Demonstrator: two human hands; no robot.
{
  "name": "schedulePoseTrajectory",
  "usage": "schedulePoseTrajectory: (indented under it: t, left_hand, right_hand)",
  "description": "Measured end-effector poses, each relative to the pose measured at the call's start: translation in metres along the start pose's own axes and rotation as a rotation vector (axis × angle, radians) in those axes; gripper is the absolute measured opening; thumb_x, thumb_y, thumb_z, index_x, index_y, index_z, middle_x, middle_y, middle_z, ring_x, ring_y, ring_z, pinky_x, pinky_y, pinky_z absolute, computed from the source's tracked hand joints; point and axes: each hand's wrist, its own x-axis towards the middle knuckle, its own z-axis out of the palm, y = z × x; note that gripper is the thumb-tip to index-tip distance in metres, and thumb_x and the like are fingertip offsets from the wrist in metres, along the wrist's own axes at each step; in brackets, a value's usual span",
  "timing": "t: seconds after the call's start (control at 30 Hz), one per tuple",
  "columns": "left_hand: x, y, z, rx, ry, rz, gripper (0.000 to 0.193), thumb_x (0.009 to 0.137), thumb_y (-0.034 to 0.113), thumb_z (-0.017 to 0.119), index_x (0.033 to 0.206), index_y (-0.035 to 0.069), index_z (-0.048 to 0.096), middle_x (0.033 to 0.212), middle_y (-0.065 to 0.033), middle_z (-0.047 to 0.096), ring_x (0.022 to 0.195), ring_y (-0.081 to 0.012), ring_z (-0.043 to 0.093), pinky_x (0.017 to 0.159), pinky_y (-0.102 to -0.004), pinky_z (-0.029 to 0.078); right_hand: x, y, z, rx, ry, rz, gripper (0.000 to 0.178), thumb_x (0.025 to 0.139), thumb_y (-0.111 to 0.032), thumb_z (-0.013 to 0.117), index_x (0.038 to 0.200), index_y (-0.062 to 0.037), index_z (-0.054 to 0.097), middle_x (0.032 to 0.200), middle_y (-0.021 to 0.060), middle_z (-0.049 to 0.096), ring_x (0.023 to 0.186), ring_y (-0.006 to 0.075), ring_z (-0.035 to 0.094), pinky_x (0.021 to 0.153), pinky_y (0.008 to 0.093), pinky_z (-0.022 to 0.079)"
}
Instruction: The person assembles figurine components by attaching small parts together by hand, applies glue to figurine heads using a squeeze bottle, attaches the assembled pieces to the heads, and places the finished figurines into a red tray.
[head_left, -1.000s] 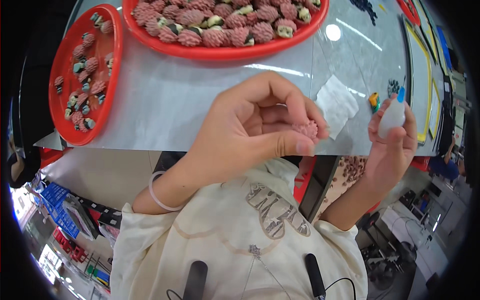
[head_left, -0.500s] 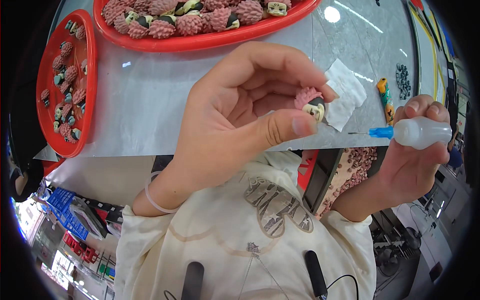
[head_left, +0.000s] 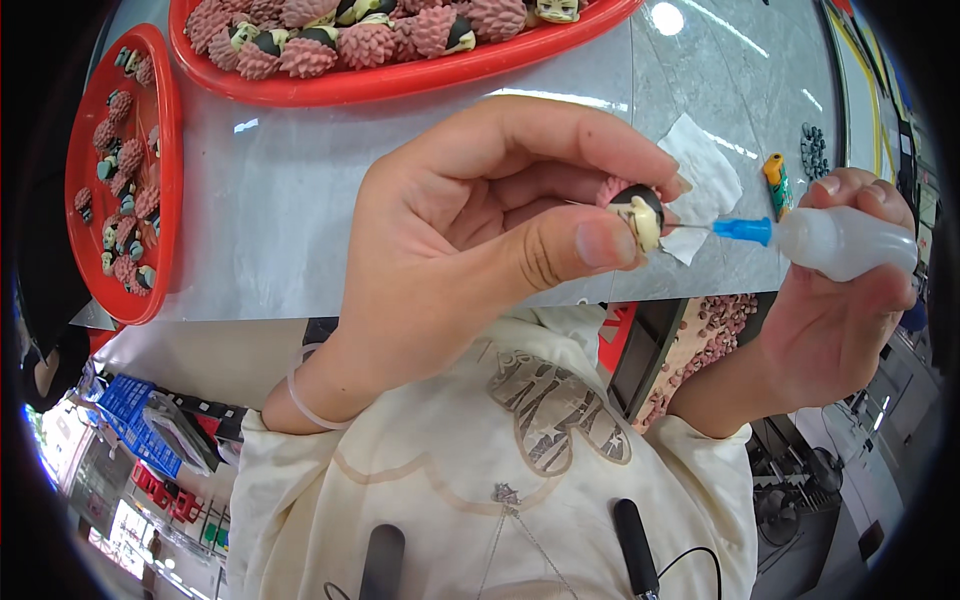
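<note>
My left hand (head_left: 450, 220) is closed, pinching a small figurine head (head_left: 638, 216) between thumb and fingertips. The head has spiky pink hair, a black patch and a cream face. In my right hand (head_left: 825, 310) lies a translucent white squeeze bottle (head_left: 848, 243), gripped by the fingers and thumb. Its blue needle tip (head_left: 742, 231) points left, and the thin metal needle reaches the side of the figurine head. Whether the needle touches the surface or stops just beside it, I cannot tell.
A large red tray (head_left: 330, 92) of similar heads lies at the far side, and a smaller red tray (head_left: 172, 180) at the left. White tissue (head_left: 705, 175), an orange-green tube (head_left: 776, 182) and small dark pieces (head_left: 813, 150) sit on the grey table (head_left: 270, 230). More pink pieces (head_left: 705, 335) lie below the table edge.
The figurine head has turned in my left fingers, showing more of its black patch. The bottle's needle has moved left and up, from apart to the head's side.
</note>
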Motion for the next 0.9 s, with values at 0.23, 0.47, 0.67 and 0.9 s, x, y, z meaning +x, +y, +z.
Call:
schedulePoseTrajectory:
  t: [0.23,0.47,0.67,0.9]
  left_hand:
    - [-0.001,-0.001,-0.001,-0.009,-0.016,0.015,0.036,0.073,0.022,0.064,0.097,-0.001,0.050,0.093,-0.0190,0.055,0.080,-0.0213,0.058,0.063,-0.0248,0.050]
    - [-0.001,-0.003,-0.003,-0.010,-0.045,0.022,0.032,0.075,0.020,0.062,0.096,-0.002,0.050,0.093,-0.0194,0.054,0.082,-0.0235,0.058,0.065,-0.0263,0.050]
    - [-0.001,-0.002,-0.003,0.005,-0.045,0.033,0.032,0.075,0.020,0.062,0.095,-0.001,0.050,0.093,-0.0188,0.054,0.082,-0.0232,0.059,0.065,-0.0262,0.050]
    - [0.000,0.003,0.002,0.002,-0.024,-0.002,0.032,0.075,0.021,0.062,0.095,-0.001,0.050,0.093,-0.0175,0.054,0.081,-0.0224,0.059,0.065,-0.0255,0.050]
  right_hand:
    - [-0.019,-0.014,-0.010,-0.533,0.079,-0.303,0.044,0.082,-0.026,0.044,0.102,0.0135,0.045,0.093,0.0265,0.048,0.093,0.0302,0.046,0.079,0.0368,0.041]
    - [-0.024,-0.015,0.024,-0.475,0.275,-0.353,0.045,0.082,-0.026,0.044,0.099,0.0159,0.047,0.091,0.0301,0.051,0.086,0.0308,0.048,0.075,0.0357,0.042]
    - [-0.012,-0.019,0.023,-0.707,0.136,-0.372,0.044,0.083,-0.026,0.045,0.100,0.0152,0.047,0.092,0.0296,0.052,0.082,0.0308,0.050,0.073,0.0327,0.042]
    - [-0.015,0.000,-0.015,-0.257,0.477,-0.167,0.038,0.081,-0.018,0.052,0.104,0.0112,0.043,0.094,0.0280,0.054,0.083,0.0284,0.053,0.074,0.0314,0.042]
